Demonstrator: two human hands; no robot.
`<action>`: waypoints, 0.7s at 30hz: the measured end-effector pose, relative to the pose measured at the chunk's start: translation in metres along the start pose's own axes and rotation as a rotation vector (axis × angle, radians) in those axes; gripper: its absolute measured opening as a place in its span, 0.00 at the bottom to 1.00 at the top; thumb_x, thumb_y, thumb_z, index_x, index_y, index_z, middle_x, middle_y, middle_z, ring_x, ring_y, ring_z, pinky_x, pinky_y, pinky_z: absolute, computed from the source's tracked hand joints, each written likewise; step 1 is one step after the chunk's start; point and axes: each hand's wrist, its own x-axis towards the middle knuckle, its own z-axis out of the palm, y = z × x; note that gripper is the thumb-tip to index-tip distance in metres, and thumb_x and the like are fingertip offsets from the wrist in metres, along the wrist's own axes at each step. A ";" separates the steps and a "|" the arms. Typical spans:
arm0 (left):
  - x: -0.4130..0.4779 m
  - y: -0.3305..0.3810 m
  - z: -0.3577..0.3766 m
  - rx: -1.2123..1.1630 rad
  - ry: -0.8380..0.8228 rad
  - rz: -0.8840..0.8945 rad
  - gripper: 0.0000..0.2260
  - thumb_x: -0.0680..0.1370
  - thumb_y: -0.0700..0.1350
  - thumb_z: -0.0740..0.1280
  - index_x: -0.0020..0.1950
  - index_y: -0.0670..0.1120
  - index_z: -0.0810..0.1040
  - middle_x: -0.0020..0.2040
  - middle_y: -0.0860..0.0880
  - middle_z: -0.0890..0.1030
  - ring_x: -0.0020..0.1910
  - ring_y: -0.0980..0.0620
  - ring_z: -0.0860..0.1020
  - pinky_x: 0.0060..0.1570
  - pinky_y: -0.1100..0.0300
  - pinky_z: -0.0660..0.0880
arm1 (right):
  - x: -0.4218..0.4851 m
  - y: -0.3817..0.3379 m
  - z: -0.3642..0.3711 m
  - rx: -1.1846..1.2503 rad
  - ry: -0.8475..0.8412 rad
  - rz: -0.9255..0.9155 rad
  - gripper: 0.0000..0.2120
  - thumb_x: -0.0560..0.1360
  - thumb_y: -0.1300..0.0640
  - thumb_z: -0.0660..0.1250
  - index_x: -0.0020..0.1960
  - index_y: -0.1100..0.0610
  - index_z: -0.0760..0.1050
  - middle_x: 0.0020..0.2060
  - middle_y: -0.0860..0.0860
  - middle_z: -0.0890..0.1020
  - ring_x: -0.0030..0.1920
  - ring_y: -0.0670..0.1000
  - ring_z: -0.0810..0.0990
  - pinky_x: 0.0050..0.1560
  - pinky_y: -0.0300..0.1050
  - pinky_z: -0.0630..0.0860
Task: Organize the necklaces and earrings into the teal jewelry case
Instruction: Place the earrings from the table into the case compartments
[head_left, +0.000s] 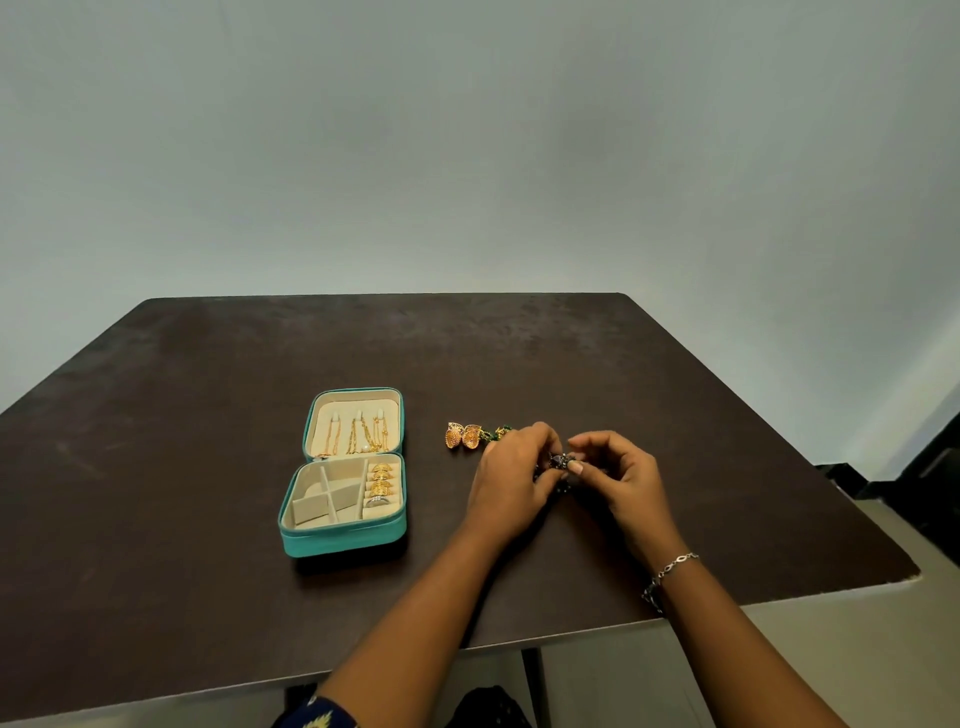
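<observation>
Two hands meet just right of the frame's centre, both working on one dark ornament (561, 461). The left hand (511, 480) curls its fingers round it from the left, and the right hand (621, 480) pinches it between thumb and forefinger from the right. Whether it is an earring or a pendant is too small to tell. It looks light and stiff, likely metal with small stones. A fingertip pinch on its solid body should suit it better than a pull on any thin hook or post, which could bend.

Just above the left hand lie two gold earrings (461, 435), with green beads (497, 432) beside them, partly hidden by the knuckles. Left of centre the teal case (343, 540) lies open on the table (208, 415). Gold chains (363, 434) are hooked in its lid and rings (382, 480) fill the right-hand slots. The divided compartments to their left look free for small pieces.
</observation>
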 end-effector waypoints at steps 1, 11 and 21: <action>0.000 0.000 0.000 -0.003 0.002 -0.012 0.07 0.72 0.44 0.69 0.44 0.51 0.70 0.41 0.53 0.76 0.43 0.53 0.72 0.43 0.59 0.68 | 0.000 0.000 0.000 -0.016 -0.005 0.004 0.08 0.69 0.70 0.68 0.45 0.59 0.78 0.40 0.55 0.81 0.43 0.49 0.79 0.45 0.42 0.78; 0.000 -0.001 -0.002 -0.052 0.002 0.011 0.11 0.72 0.46 0.70 0.52 0.48 0.73 0.47 0.55 0.77 0.48 0.54 0.74 0.49 0.58 0.70 | -0.003 -0.008 0.001 0.009 -0.006 -0.028 0.07 0.71 0.71 0.65 0.43 0.61 0.77 0.38 0.51 0.80 0.40 0.45 0.79 0.43 0.40 0.77; -0.001 -0.002 0.000 -0.003 0.090 0.030 0.17 0.69 0.38 0.56 0.55 0.46 0.76 0.48 0.49 0.80 0.50 0.49 0.75 0.53 0.52 0.71 | 0.001 -0.014 0.003 0.087 0.043 0.011 0.08 0.73 0.70 0.63 0.42 0.59 0.77 0.37 0.51 0.80 0.40 0.46 0.78 0.41 0.38 0.76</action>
